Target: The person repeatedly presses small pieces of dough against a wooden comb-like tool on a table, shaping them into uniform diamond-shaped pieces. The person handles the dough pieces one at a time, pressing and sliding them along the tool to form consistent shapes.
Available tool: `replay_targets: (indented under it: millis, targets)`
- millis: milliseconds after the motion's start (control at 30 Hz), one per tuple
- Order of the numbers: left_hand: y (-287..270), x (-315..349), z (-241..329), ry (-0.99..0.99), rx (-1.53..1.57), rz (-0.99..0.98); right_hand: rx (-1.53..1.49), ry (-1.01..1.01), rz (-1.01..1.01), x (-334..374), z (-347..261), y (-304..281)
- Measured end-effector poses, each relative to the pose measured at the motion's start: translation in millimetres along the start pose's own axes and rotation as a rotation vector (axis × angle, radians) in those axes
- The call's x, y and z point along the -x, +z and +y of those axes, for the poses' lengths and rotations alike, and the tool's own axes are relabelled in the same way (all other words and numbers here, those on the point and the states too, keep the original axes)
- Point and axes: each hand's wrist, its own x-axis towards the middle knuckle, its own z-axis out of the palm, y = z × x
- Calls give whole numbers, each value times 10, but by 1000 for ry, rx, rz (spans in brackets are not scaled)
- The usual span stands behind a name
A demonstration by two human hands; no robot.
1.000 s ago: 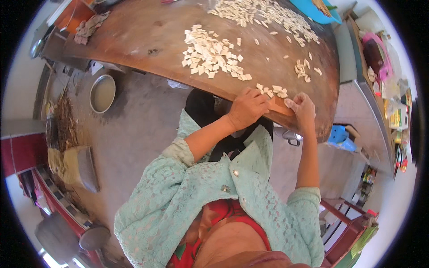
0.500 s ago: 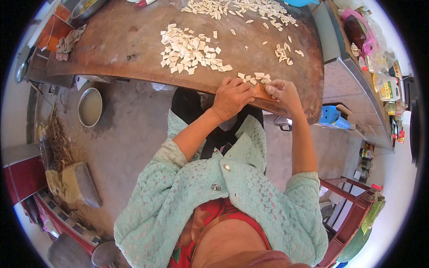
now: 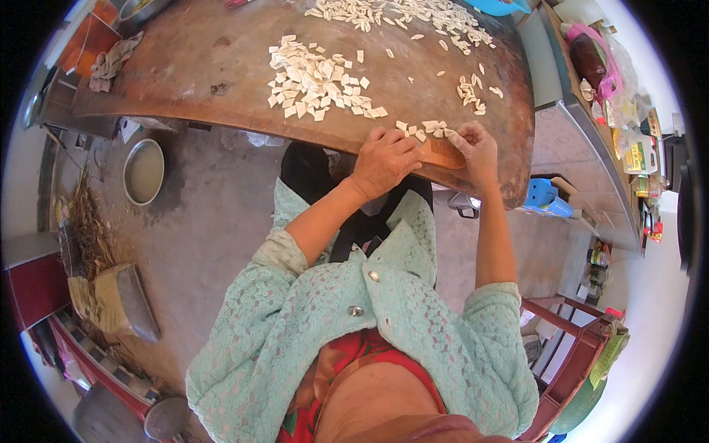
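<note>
Our right hand (image 3: 480, 151) has slid up off the comb (image 3: 444, 153), so its toothed face lies bare at the bench (image 3: 199, 66) edge; beside the dough pieces (image 3: 434, 125), whether its curled fingers pinch one we cannot tell. Our left hand (image 3: 385, 164) clasps the comb's end.

One heap of dough pieces (image 3: 309, 80) lies on the table (image 3: 199, 52), a wider scatter (image 3: 356, 15) behind it and to its right. What seems a comb (image 3: 444, 154) sits at the near edge, between left hand (image 3: 384, 161) and right hand (image 3: 477, 153).
</note>
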Motion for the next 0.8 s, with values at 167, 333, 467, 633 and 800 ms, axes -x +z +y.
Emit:
replay_targets:
  millis: [167,333,467,633,800]
  targets:
    - [12,6,2,-13,-12,-9,-167,47,7,201,-229,13]
    - [32,-1,-6,-8,-6,1,351,-189,4,289,-299,116]
    - [35,19,-14,-6,4,9,229,70,-21,231,-220,37]
    - [23,32,-12,-26,-12,-24,224,130,-128,2,-160,-55]
    - [33,39,-30,-19,-1,-9,291,163,-106,-101,-20,-72]
